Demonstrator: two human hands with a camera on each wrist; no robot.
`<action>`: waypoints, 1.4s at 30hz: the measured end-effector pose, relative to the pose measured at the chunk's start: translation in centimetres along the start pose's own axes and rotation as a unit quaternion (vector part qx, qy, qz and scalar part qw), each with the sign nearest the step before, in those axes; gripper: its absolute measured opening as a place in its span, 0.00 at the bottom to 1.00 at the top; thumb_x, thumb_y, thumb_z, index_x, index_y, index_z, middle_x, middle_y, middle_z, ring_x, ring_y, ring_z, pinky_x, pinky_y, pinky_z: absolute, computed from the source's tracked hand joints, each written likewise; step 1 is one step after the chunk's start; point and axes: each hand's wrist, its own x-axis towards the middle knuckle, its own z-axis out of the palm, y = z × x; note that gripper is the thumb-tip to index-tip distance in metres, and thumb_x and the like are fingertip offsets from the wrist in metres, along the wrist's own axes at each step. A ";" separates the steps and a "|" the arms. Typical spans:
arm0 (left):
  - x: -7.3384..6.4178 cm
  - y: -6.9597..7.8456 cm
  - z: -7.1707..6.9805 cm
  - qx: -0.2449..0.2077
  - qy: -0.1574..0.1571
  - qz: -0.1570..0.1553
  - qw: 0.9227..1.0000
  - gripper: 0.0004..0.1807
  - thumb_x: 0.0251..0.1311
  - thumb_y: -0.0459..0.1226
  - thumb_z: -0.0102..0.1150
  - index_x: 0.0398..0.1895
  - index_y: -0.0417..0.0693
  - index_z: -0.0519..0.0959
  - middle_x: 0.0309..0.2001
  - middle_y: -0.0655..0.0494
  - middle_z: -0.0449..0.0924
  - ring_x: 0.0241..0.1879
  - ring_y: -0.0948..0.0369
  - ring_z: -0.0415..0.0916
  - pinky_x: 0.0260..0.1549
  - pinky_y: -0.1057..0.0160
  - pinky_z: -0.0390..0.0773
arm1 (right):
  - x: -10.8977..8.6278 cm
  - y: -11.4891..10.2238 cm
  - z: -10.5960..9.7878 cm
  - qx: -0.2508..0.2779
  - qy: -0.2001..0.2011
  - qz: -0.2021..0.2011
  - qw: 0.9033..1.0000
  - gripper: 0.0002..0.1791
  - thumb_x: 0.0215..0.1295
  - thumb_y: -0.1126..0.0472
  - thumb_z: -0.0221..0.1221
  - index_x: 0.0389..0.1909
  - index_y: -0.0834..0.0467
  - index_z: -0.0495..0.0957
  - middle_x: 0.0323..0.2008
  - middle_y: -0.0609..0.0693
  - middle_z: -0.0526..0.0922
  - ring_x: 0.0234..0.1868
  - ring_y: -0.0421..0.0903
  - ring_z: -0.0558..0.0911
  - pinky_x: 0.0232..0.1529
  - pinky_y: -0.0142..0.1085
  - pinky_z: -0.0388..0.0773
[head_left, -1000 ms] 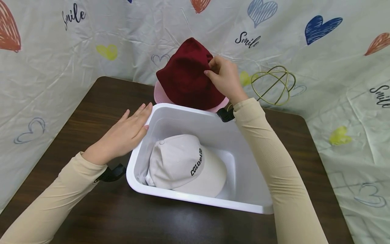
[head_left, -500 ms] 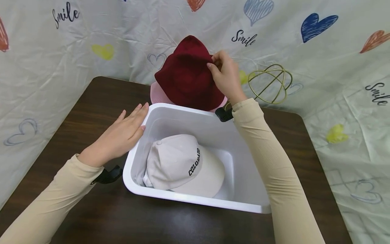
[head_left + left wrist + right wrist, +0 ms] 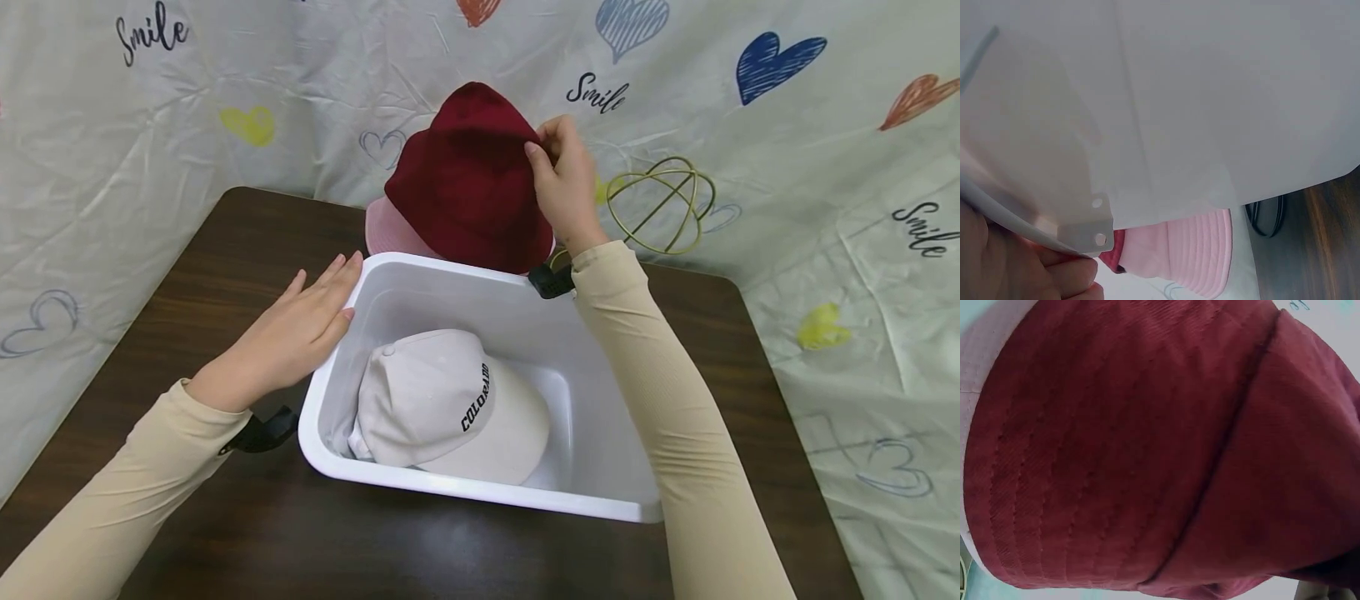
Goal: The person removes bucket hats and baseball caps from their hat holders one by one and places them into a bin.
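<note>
Red hat [image 3: 472,183], pinched by right hand [image 3: 566,183], and pink hat [image 3: 393,229] are outside the bin [image 3: 491,492]; white cap [image 3: 427,396] is inside. Left hand [image 3: 287,333] is straight-fingered.

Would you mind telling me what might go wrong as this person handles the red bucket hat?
The pink hat shows beneath the red bucket hat, so it might get dragged along if the red one is lifted. In the head view, the gold wire frame appears close beside the right hand, so it could be knocked. The left hand touches the white bin; a hard push might slide it.
</note>
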 end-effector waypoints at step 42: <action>0.1 -0.4 0.0 -0.006 0.000 0.008 1.000 0.32 0.72 0.40 0.36 0.74 0.40 0.41 0.73 0.43 0.45 0.73 0.51 0.39 0.65 0.39 0.39 | 0.1 0.2 -0.5 -0.055 0.050 -0.051 0.996 0.18 0.64 0.51 0.59 0.36 0.65 0.74 0.30 0.52 0.77 0.33 0.41 0.74 0.33 0.29 0.66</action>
